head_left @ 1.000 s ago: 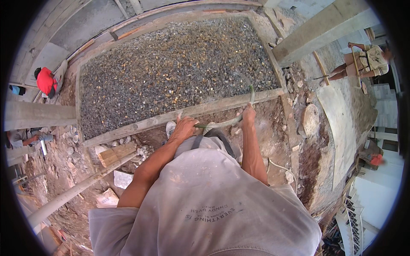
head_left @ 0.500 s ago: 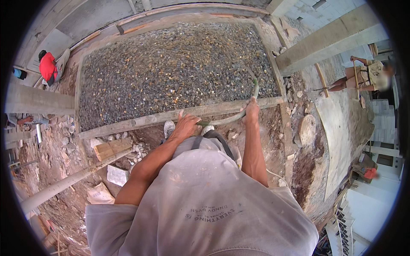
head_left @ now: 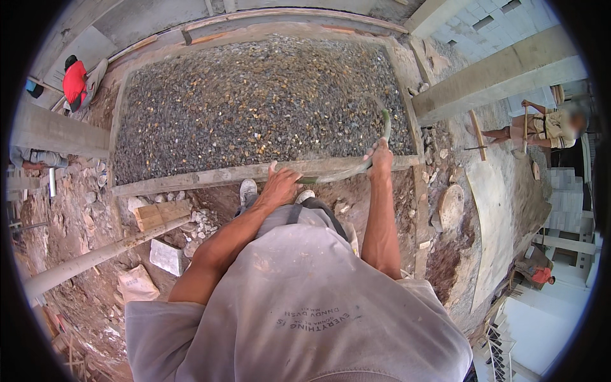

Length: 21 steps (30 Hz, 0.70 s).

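A pale green hose (head_left: 344, 173) runs across in front of me between my two hands. My right hand (head_left: 380, 158) is wrapped round it close to its outlet end, which points away over the gravel bed (head_left: 254, 102). A faint stream of water leaves the green tip. My left hand (head_left: 280, 186) grips the hose further back, near the bed's front wall, with its thumb side raised. Wet-looking grey and brown stones fill the rectangular bed. A low concrete rim (head_left: 216, 177) borders it on my side, just beyond my shoes (head_left: 248, 189).
A long pole (head_left: 102, 258), wooden planks (head_left: 162, 215), a white block (head_left: 167, 257) and a sack (head_left: 137, 284) lie at left. Concrete columns (head_left: 503, 73) flank the bed. People are at far left (head_left: 75, 83) and right (head_left: 560, 124). A round slab (head_left: 452, 207) lies right.
My right hand has moved slightly outward and to the right, carrying the hose end further over the gravel. The view has tilted a little. The person at right has shifted their long-handled tool.
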Each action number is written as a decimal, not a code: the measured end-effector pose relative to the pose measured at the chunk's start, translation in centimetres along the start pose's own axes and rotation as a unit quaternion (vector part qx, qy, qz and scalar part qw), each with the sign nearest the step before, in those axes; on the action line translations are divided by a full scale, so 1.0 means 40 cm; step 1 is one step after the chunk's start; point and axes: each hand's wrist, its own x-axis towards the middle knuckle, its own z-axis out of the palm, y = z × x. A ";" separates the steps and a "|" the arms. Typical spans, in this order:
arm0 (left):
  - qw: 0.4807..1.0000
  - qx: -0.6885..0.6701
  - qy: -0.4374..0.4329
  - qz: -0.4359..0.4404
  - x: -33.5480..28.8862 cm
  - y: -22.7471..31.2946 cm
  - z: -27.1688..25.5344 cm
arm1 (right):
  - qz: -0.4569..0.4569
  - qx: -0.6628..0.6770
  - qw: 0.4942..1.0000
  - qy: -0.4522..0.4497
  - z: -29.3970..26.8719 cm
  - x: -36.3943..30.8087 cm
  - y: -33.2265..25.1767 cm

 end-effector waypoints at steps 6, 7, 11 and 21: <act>1.000 0.001 0.027 -0.005 0.008 0.016 -0.015 | -0.024 0.006 0.999 -0.019 0.035 -0.001 -0.033; 0.999 0.001 0.037 -0.003 0.010 0.017 -0.015 | -0.032 0.005 0.999 -0.021 0.038 0.003 -0.037; 0.998 -0.005 0.057 -0.025 0.020 0.032 -0.020 | -0.041 -0.019 0.999 -0.028 0.061 0.001 -0.069; 0.995 -0.028 0.090 -0.016 0.074 0.076 -0.044 | -0.103 -0.033 0.994 -0.016 0.100 -0.014 -0.183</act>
